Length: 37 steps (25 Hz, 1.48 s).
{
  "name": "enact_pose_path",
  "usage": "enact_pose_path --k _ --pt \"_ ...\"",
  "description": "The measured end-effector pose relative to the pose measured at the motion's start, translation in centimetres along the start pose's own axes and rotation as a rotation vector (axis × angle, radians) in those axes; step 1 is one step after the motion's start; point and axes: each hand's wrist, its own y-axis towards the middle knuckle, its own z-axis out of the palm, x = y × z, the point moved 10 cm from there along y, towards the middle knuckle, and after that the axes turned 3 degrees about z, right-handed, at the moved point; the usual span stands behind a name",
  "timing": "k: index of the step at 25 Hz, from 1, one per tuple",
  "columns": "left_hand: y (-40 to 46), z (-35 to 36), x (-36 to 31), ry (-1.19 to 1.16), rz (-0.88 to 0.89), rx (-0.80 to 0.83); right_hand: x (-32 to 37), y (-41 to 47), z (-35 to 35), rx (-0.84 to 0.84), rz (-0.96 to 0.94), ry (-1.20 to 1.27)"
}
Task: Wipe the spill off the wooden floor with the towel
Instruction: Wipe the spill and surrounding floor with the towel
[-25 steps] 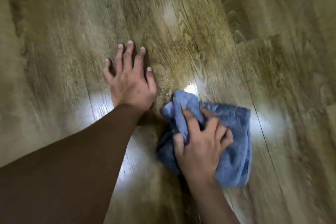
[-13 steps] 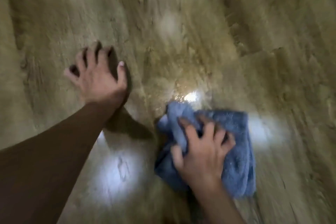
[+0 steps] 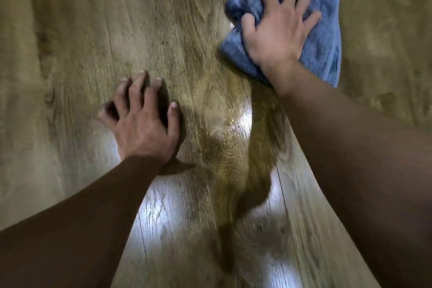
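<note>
blue towel (image 3: 325,40) bunched under your right hand (image 3: 278,33), fingers gripping it; left hand (image 3: 142,124) braced, fingers spread. drag it firmly back over the glossy wet patch (image 3: 236,124).

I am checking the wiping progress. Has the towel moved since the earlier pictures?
Yes. The towel, under the right hand, has moved forward and right, away from the shiny wet patch it lay beside before.

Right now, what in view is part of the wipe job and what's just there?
In the job:
- crumpled blue terry towel
- right hand, pressing and gripping the towel
- wet glossy patch on the wooden plank floor

Just there:
- left hand, braced on the floor beside the wet patch, holding nothing
</note>
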Motion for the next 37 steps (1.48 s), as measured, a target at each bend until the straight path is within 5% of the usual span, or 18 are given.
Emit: enact_pose_path --k 5,13,16,23,37 --pt "0.0 0.0 0.1 -0.001 0.002 -0.009 0.1 -5.2 -0.5 0.046 -0.052 0.002" --pt "-0.2 -0.2 0.2 0.007 -0.004 -0.031 0.2 -33.2 -2.9 0.239 -0.166 0.097" --pt "-0.1 -0.1 0.1 0.007 0.011 -0.029 0.5 -36.8 -2.9 0.268 -0.247 0.063" --pt "0.0 -0.2 0.3 0.021 0.012 -0.052 1.3 -31.4 -2.7 0.179 -0.249 0.137" --pt "-0.1 -0.2 -0.1 0.060 0.013 -0.038 8.4 0.5 1.3 0.026 -0.138 0.078"
